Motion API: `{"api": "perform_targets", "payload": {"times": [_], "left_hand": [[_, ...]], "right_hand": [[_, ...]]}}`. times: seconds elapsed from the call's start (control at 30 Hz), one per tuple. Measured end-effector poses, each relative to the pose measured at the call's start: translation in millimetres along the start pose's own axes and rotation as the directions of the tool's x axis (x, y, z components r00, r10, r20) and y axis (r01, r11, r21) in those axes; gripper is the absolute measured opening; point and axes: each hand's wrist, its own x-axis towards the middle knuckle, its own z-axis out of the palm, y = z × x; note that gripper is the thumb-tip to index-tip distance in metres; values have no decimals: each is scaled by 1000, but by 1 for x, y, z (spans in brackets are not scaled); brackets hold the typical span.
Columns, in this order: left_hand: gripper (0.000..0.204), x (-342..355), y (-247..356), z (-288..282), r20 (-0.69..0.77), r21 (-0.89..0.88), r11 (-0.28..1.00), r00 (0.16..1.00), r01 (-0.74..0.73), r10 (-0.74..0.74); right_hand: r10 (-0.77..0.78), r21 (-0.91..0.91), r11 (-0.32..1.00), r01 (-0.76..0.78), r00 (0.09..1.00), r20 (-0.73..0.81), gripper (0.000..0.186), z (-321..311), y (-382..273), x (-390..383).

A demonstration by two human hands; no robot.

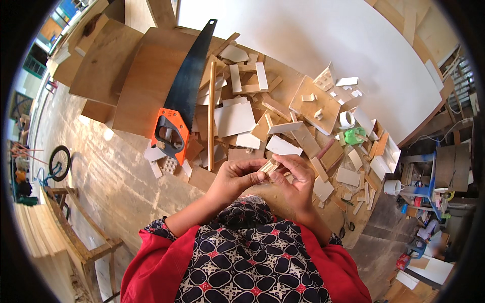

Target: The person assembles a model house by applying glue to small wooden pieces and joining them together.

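Between my two hands is a small block of pale wood (270,166) with lines along its face. My left hand (236,177) pinches its left end between thumb and fingers. At the other end, my right hand (294,177) grips it with thumb and forefinger. The hands are close together over the near edge of a heap of wood offcuts. Just beyond them lies a white-faced board piece (284,145). A long thin wooden strip (212,116) stretches away to the left of the hands.
A handsaw (183,96) with an orange and black handle lies at the left of the heap. White tape roll (347,119), green plastic item (355,135) and scissors (347,224) are to the right. A large white panel (313,45) stands behind. Brown boards (151,76) lean at far left.
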Motion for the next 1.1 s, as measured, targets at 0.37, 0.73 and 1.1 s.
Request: {"api": "perform_targets", "payload": {"times": [0.37,0.73,1.1], "left_hand": [[32,1,-3,-1,11,196,981,1000,-1,-1],[33,4,-4,-9,-15,271,962,1000,30,-27],[34,3,-9,-5,27,356,934,1000,-16,7]], "right_hand": [[26,79,996,-28,999,33,24,-8,-1,0],[213,115,956,-269,909,358,23,-29,-13,3],[-24,-107,994,37,991,128,15,-17,-4,-4]]}}
